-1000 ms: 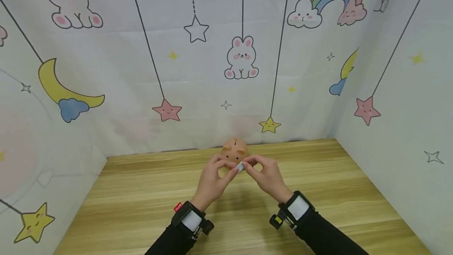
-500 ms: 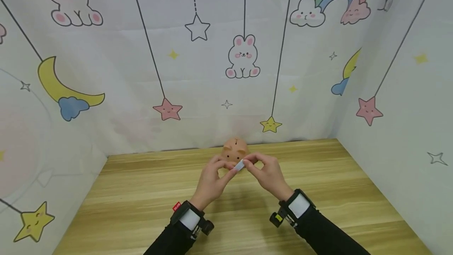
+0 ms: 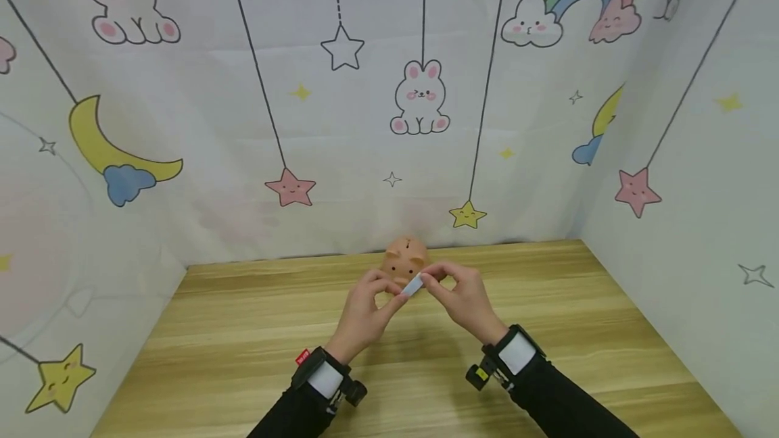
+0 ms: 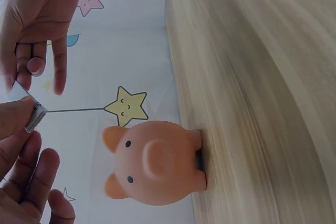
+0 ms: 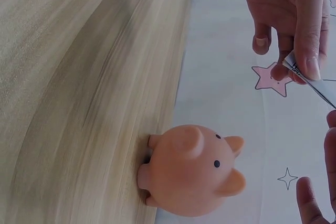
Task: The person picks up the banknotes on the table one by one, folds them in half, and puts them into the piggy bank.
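A small, narrow strip of folded white paper spans the gap between both hands above the table. Thumb and index finger of the left hand pinch its lower left end, where layered edges and dark print show in the right wrist view. At the upper right end, the right hand pinches the strip between thumb and fingertip. Behind the hands, an orange piggy bank stands upright on the table, its snout toward the person. Both wrist views show the piggy bank below the held paper.
The wood-grain table ends at a white curtain printed with bunnies, stars and a rainbow. Side curtains border it left and right. Each wrist wears a black strap with a small camera.
The hands have drawn slightly apart, and more of the paper strip shows between them. The piggy bank stays where it was; the head view has shifted a little.
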Action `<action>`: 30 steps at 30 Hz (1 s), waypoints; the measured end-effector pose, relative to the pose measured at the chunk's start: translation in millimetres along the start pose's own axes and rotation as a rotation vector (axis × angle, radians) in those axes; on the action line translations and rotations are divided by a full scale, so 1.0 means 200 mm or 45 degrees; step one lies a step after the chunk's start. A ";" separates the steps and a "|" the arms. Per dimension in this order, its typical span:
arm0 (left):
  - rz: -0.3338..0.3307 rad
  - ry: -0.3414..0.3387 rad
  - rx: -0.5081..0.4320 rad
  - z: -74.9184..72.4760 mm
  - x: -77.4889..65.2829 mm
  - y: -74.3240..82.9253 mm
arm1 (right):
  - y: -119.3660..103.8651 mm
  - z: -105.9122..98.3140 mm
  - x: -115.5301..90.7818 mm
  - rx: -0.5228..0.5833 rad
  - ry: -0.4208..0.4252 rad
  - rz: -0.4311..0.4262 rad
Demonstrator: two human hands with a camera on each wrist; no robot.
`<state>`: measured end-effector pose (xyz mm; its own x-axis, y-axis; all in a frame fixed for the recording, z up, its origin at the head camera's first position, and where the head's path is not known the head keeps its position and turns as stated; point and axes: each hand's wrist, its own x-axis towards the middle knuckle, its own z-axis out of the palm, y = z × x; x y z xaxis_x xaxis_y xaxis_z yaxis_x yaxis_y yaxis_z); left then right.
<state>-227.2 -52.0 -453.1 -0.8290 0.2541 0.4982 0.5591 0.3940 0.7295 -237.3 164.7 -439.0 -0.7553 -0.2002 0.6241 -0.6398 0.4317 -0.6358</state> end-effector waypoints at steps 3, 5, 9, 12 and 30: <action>-0.010 -0.008 -0.019 0.00 -0.01 0.00 | 0.00 0.00 0.00 0.007 -0.004 0.003; -0.018 -0.004 -0.015 -0.01 -0.02 -0.01 | 0.00 0.00 -0.01 0.004 0.000 0.007; -0.048 0.020 0.013 0.00 -0.03 -0.02 | -0.01 0.00 0.00 -0.006 0.022 0.011; -0.057 0.032 0.037 0.00 -0.03 -0.02 | -0.01 0.00 0.00 -0.008 0.027 -0.001; -0.195 -0.115 -0.101 -0.04 -0.03 -0.05 | 0.00 0.01 0.00 0.008 0.006 -0.006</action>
<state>-227.1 -64.8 -459.0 -0.9001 0.2761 0.3370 0.4225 0.3645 0.8298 -236.7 162.7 -440.4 -0.7514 -0.1980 0.6295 -0.6444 0.4255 -0.6353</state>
